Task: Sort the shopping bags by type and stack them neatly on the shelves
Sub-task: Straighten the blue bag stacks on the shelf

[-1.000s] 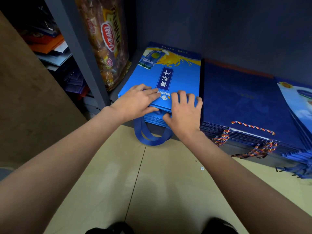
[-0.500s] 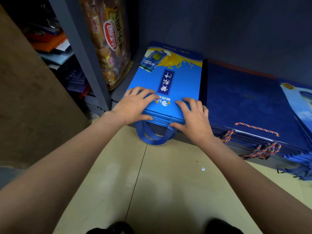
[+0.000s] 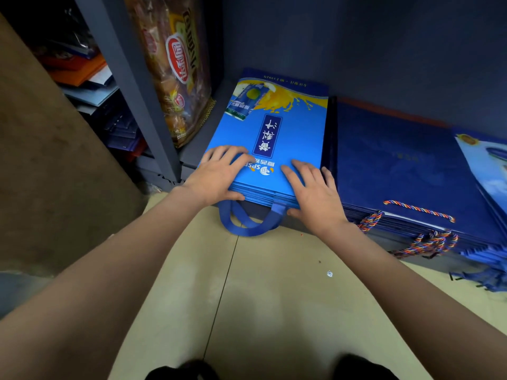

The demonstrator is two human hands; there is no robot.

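On the lowest shelf of a grey metal rack (image 3: 192, 157), a flat stack of bright blue paper shopping bags (image 3: 277, 138) printed with a can, an orange splash and white lettering is lying against the rack's left end, its blue ribbon handles (image 3: 247, 226) drooping over the front edge toward the beige tiled floor (image 3: 274, 297). The person's left hand (image 3: 216, 176) is resting on the near left corner of the stack, fingers (image 3: 227, 154) straight and slightly spread across the top bag, the thumb lying along the stack's front edge. The right hand (image 3: 312, 193) is lying on the near right corner, fingers (image 3: 296, 171) straight and spread flat on the top bag, thumb tucked against the front edge just above one handle. Neither hand is curling around anything.

Just beside this stack, on the right, a taller pile of dark navy paper bags (image 3: 406, 165) with multicoloured twisted rope handles (image 3: 419, 209) is sitting on the same shelf, its edge touching or nearly touching the bright blue stack. At the far right, a few lighter blue printed bags (image 3: 491, 171) are overlapping the navy pile. A clear plastic package of snacks with a red oval label (image 3: 178, 64) is standing upright behind the rack's grey upright post (image 3: 129, 78). A brown board (image 3: 41, 160) is leaning at the left.
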